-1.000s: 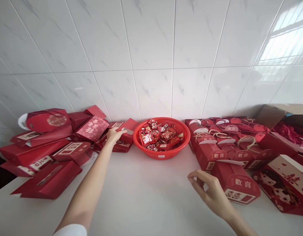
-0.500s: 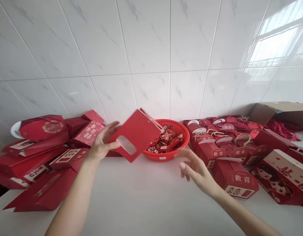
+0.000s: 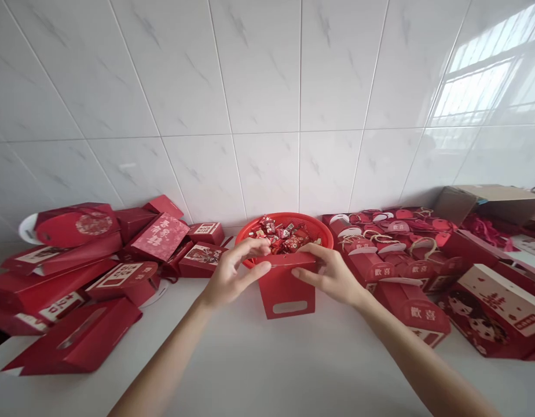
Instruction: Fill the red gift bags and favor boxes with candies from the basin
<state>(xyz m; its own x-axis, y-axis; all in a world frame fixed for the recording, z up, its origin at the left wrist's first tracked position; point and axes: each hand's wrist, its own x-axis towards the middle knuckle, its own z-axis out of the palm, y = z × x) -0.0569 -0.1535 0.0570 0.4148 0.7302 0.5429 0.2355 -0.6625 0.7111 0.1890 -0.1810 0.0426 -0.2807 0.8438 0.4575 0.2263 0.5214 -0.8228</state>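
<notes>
A red paper gift box [image 3: 289, 289] stands upright at the middle of the white table, an oval window low on its front. My right hand [image 3: 334, 275] grips its upper right edge, thumb in front and fingers behind. At the upper left corner is my left hand [image 3: 233, 275], thumb tip against or very near the box and fingers curved but apart from the thumb. Just behind the box sits a red plastic basket [image 3: 328, 226] filled with red-wrapped candies [image 3: 289, 234]. The box hides part of the basket's front.
Red gift boxes [image 3: 76, 336] are piled on the left side of the white table [image 3: 267, 370]. Several handled boxes [image 3: 413, 307] stand in rows at right, beside a box with cartoon figures [image 3: 488, 313]. A cardboard carton [image 3: 497, 202] lies at the far right, against the tiled wall [image 3: 267, 104].
The red box has come down from a tilted position in my left hand to upright before the basket. My right hand has moved in and taken hold of its top edge.
</notes>
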